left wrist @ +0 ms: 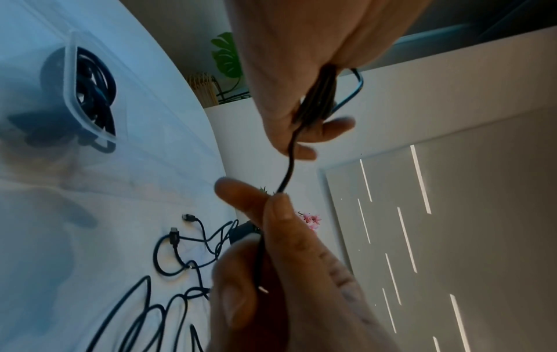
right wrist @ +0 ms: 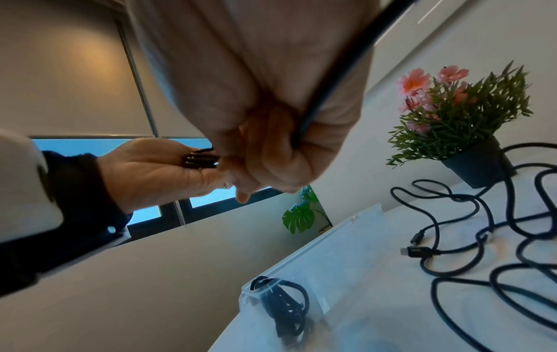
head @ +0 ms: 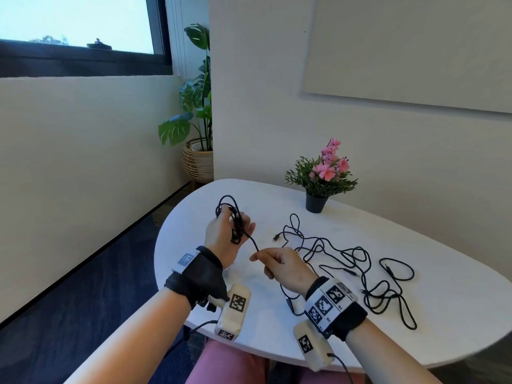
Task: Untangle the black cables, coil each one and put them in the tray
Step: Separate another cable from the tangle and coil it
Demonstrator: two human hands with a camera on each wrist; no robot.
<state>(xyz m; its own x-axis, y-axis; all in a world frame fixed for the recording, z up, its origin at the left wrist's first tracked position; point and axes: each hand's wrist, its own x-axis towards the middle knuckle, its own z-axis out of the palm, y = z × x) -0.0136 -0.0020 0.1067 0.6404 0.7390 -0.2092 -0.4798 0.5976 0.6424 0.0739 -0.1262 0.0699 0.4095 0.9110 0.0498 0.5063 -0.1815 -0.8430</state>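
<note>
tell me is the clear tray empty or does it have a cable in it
Not empty. The clear tray already holds one coiled black cable at its near end.

Left hand [left wrist: 289, 71] at 12 o'clock grips cable loops [left wrist: 319, 95]; one strand runs to right hand [left wrist: 280, 274] pinching it at 6 o'clock. Tray [left wrist: 70, 71] with coiled cable [left wrist: 93, 78] at 10 o'clock on bench [left wrist: 105, 190]; loose cables [left wrist: 180, 262] at 7 o'clock.

Looking down from head height over the table [head: 415, 314]; peering upward close beneath each palm (wrist views), sharing the flower pot [right wrist: 479, 164] and tray [left wrist: 70, 95].
</note>
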